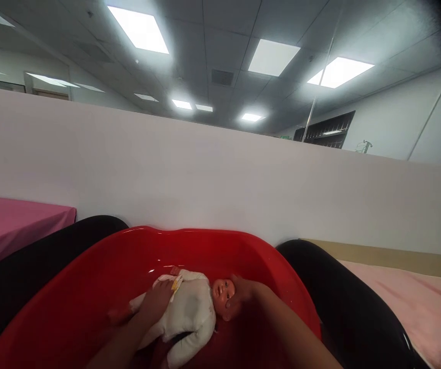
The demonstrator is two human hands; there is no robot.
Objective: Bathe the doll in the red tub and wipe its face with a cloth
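Note:
A baby doll [193,302] with a white cloth body and a hard pinkish head lies on its back inside a red tub [281,266]. Its head points right and its legs point left. My left hand [159,300] grips the doll around the hip, over a white cloth or diaper with a yellow patch [175,283]. Around the top and back of the doll's head curls my right hand [241,293], thumb near the face. A grey, wet-looking patch shows on the doll's belly. The undersides of both hands are hidden.
Black rounded supports [101,225] flank the tub on both sides. On the left stands a surface under a pink cloth [20,220]; on the right, a pale pink cloth [404,292] covers another. A low white partition [205,179] rises directly behind the tub.

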